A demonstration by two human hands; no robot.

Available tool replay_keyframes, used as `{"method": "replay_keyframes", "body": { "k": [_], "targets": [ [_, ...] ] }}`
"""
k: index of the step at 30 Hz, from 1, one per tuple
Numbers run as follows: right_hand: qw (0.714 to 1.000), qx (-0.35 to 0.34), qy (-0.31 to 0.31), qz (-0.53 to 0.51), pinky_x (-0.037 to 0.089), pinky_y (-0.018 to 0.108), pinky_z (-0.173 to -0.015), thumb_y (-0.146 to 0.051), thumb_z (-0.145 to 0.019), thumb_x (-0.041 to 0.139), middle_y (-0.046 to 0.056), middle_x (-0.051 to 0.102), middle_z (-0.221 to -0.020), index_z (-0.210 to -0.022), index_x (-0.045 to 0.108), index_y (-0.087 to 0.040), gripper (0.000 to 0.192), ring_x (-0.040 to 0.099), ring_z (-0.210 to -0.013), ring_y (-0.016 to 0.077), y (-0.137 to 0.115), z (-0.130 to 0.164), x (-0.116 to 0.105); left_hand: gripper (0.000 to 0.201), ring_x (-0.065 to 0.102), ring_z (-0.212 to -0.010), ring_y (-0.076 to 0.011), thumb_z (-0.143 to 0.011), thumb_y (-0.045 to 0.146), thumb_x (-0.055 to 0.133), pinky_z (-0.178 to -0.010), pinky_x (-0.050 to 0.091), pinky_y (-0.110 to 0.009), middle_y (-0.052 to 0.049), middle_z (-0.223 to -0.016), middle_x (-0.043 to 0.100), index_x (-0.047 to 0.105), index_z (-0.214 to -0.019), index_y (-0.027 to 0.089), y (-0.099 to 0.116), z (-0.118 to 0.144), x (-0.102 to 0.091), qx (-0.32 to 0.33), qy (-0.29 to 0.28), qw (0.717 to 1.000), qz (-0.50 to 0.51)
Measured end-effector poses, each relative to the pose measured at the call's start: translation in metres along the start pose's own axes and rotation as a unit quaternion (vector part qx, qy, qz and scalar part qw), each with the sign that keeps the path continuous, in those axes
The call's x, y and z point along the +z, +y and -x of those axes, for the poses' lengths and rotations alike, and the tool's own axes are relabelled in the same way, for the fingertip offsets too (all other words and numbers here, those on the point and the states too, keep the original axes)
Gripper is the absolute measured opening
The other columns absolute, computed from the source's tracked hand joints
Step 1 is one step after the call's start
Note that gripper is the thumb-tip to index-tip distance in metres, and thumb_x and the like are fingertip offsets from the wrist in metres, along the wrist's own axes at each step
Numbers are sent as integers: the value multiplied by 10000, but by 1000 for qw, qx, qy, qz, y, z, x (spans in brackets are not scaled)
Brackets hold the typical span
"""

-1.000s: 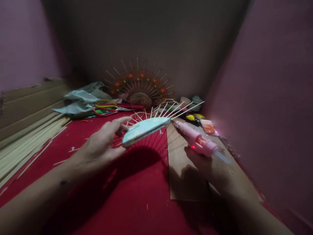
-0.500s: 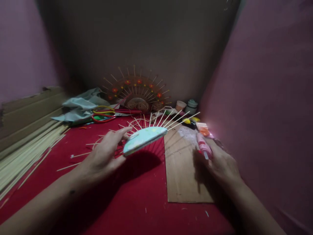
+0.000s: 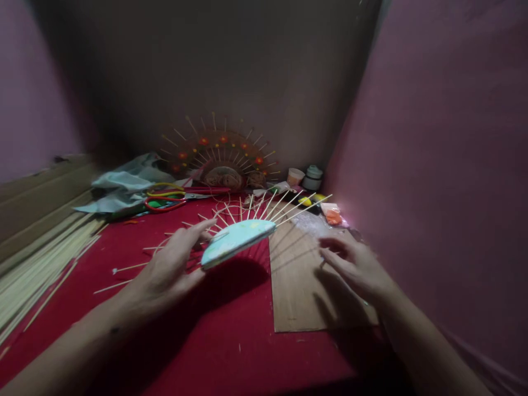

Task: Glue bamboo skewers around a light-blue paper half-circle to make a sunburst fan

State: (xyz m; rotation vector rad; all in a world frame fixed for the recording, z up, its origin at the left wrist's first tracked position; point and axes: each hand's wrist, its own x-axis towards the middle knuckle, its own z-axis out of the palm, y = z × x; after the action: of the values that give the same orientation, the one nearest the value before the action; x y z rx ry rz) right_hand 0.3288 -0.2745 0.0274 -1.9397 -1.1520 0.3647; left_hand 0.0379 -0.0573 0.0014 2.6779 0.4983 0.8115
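Fingers (image 3: 193, 234) of the left hand (image 3: 171, 269) pinch the near edge of a pale blue half-disc (image 3: 237, 240), holding it tilted above the red cloth (image 3: 206, 330), with thin sticks (image 3: 289, 203) fanning out from its far rim. The right hand (image 3: 350, 264) hovers empty over the board (image 3: 297, 286), fingers loosely spread, grasping nothing.

The half-disc looks light and fairly stiff (card or foam, likely), but the sticks seem brittle and only lightly fixed; the flat body or straight edge is the safer place to grip, away from the spokes.

Behind stand a finished fan (image 3: 220, 154) with red flowers, scissors (image 3: 173, 197), crumpled cloth (image 3: 124, 184), small pots (image 3: 305, 177) and an orange packet (image 3: 332, 215). A stack of long sticks (image 3: 37, 258) lies at the left.

Dim light hides much: the underside of the half-disc, how the sticks are joined, and the small items by the wall stay unclear
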Motion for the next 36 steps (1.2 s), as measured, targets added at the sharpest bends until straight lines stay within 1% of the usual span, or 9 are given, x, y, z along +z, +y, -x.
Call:
{"method": "replay_keyframes", "body": {
  "k": [1,4,8,12,16,21,28,31,36],
  "targets": [
    [987,34,-53,-151,526,372,-739,-437,-752,686,108,704,-954,-950,695,-193,314,662,-812,220,-11,-3,11,668,619,-1063,-299,-882,284,551,-893,535,-491,-97,-1182,601,261,-1483,324,1,0,0,6,-4,1000,-1],
    [867,150,-115,-460,546,300,-666,-402,-719,751,72,703,-799,-849,669,-158,288,664,-705,168,-35,-18,44,662,633,-1032,-274,-901,292,542,-886,545,-467,-94,-1171,604,246,-1492,322,5,-1,2,23,-11,1000,8],
    [779,273,-103,-555,559,298,-599,-253,-867,562,45,649,-608,-670,606,-153,226,642,-587,157,-45,-37,68,672,644,-1024,-259,-901,307,558,-885,555,-452,-111,-1167,617,250,-1499,292,8,-2,0,37,-33,998,30],
    [770,299,-115,-553,562,281,-612,-141,-863,482,71,687,-632,-688,620,-150,224,662,-618,160,-39,-42,74,728,633,-1121,-269,-865,381,641,-869,574,-388,-126,-1294,616,293,-1497,286,5,-3,-17,-16,-100,993,61],
    [764,297,-121,-560,574,309,-655,-155,-848,502,91,703,-684,-704,642,-141,202,660,-645,167,-31,-40,78,394,688,-918,-233,-920,450,530,-716,578,-328,-108,-1124,704,580,-1236,220,5,-12,-33,-69,-35,997,4],
    [755,287,-138,-573,578,324,-687,-149,-806,555,89,693,-693,-697,641,-144,139,656,-676,175,-29,-44,76,269,625,-683,-154,-952,302,430,-609,511,-282,-67,-836,670,601,-782,184,26,-27,-30,34,3,993,-112],
    [755,277,-146,-577,577,322,-652,-155,-809,542,65,661,-638,-676,599,-158,144,636,-632,165,-30,-46,71,212,639,-777,-152,-950,242,480,-672,497,-266,-59,-920,673,640,-823,184,72,-54,-20,72,45,991,-104],
    [753,282,-141,-578,568,307,-613,-119,-807,510,69,659,-636,-646,584,-158,181,637,-611,163,-30,-44,73,206,645,-824,-153,-943,225,482,-720,507,-265,-61,-931,673,660,-856,168,81,-68,-8,74,21,996,-48],
    [740,286,-147,-591,567,326,-627,-112,-783,537,65,642,-631,-636,585,-155,160,623,-612,164,-26,-43,76,278,630,-814,-190,-903,170,412,-699,517,-291,-120,-921,676,673,-820,119,75,-81,14,117,-45,983,-132]
  ]
}}
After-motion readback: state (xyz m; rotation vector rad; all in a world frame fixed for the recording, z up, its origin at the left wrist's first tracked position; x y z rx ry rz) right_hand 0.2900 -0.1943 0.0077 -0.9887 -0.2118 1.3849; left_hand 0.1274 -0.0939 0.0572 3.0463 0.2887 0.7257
